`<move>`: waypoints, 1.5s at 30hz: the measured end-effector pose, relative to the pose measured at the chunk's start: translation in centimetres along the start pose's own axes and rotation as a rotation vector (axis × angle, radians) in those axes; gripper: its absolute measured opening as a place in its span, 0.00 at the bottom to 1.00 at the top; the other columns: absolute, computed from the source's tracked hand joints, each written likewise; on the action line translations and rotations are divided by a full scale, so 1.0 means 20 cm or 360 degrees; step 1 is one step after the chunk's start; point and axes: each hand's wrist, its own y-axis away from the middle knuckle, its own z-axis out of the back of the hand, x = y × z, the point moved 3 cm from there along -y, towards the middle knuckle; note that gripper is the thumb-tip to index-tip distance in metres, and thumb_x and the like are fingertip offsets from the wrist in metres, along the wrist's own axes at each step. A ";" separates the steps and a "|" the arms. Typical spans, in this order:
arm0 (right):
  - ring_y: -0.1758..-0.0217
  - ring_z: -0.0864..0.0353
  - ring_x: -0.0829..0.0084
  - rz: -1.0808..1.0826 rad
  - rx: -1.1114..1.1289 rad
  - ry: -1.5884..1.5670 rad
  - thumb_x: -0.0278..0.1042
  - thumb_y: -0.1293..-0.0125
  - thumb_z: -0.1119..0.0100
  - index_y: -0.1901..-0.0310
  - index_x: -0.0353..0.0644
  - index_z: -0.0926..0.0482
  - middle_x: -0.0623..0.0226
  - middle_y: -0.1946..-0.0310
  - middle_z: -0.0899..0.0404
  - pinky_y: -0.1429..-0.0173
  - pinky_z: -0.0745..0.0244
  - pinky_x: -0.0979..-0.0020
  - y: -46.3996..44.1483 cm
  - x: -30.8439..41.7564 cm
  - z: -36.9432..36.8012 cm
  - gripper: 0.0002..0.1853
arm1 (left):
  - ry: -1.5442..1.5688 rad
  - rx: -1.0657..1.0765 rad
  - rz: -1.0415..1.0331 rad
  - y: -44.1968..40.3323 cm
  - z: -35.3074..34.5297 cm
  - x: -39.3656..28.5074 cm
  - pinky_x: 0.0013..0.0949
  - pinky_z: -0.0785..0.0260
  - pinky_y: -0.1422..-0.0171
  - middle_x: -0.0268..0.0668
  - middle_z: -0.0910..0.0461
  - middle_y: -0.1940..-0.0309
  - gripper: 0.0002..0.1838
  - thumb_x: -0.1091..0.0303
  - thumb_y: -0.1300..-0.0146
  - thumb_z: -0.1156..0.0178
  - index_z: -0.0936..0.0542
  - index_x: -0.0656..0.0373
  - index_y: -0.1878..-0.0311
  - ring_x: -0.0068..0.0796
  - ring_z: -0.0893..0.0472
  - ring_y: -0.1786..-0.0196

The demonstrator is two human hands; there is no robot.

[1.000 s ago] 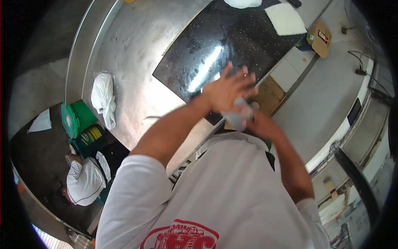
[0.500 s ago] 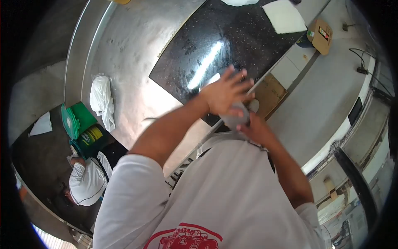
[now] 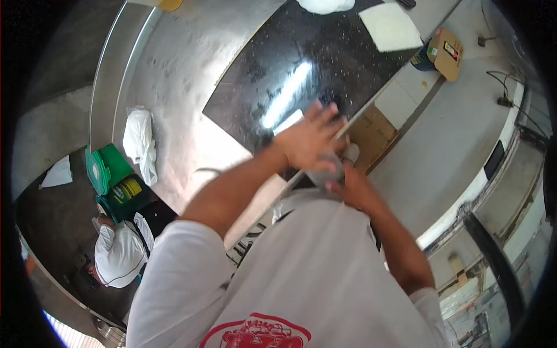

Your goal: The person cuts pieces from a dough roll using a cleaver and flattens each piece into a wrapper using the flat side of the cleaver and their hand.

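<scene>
My left hand (image 3: 306,141) is spread over the near edge of the black speckled slab (image 3: 249,98), fingers stretched and slightly blurred, its thumb side by a grey rounded object (image 3: 326,174). That object is partly hidden and smeared, so its kind is unclear. My right hand (image 3: 353,184), close to my waist, has its fingers curled against the grey object. On the slab, just beyond my left hand, lies a small white rectangular piece (image 3: 288,123), partly covered by the hand.
A white folded cloth (image 3: 390,28) and a white bundle (image 3: 326,4) lie at the slab's far end. A bagged white bundle (image 3: 139,142) rests on the metal table (image 3: 174,75). Cardboard (image 3: 371,136) is right of my hands. At left, another person (image 3: 120,255) stands beside green containers (image 3: 110,168).
My left hand has shifted slightly left and down, still spread. My right hand and the grey object have moved a little lower, and the view has shifted slightly.
</scene>
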 end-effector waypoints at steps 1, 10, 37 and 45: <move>0.44 0.16 0.41 0.0092 -0.0031 0.0059 0.50 0.40 0.27 0.30 0.36 0.33 0.40 0.48 0.17 0.40 0.21 0.50 0.03 -0.05 -0.03 0.42 | 0.0053 0.0061 -0.0106 -0.02 -0.02 -0.08 0.66 0.60 0.15 0.34 0.32 0.24 0.39 0.27 0.33 0.49 0.25 0.40 0.27 0.47 0.44 0.16; 0.44 0.16 0.41 -0.0469 0.0086 0.0141 0.52 0.43 0.24 0.35 0.33 0.28 0.39 0.46 0.17 0.43 0.21 0.47 -0.24 0.06 0.42 0.41 | -0.0098 -0.0227 0.0192 -0.34 0.15 0.25 0.67 0.57 0.17 0.43 0.36 0.21 0.39 0.31 0.33 0.46 0.27 0.43 0.25 0.53 0.43 0.17; 0.50 0.15 0.43 -0.0345 -0.0753 -0.0033 0.45 0.33 0.30 0.43 0.32 0.27 0.40 0.55 0.16 0.47 0.23 0.53 -0.04 0.26 -0.34 0.28 | 0.0524 -0.1006 0.0794 0.40 0.22 0.26 0.44 0.42 0.18 0.51 0.26 0.30 0.30 0.61 0.31 0.34 0.26 0.60 0.28 0.55 0.29 0.25; 0.47 0.15 0.42 -0.0360 -0.0395 0.0002 0.44 0.34 0.30 0.46 0.33 0.26 0.39 0.53 0.16 0.43 0.23 0.52 0.06 0.37 -0.19 0.25 | 0.0268 -0.0710 0.0797 0.49 0.06 -0.05 0.56 0.47 0.17 0.49 0.29 0.27 0.23 0.57 0.25 0.44 0.21 0.59 0.34 0.57 0.36 0.22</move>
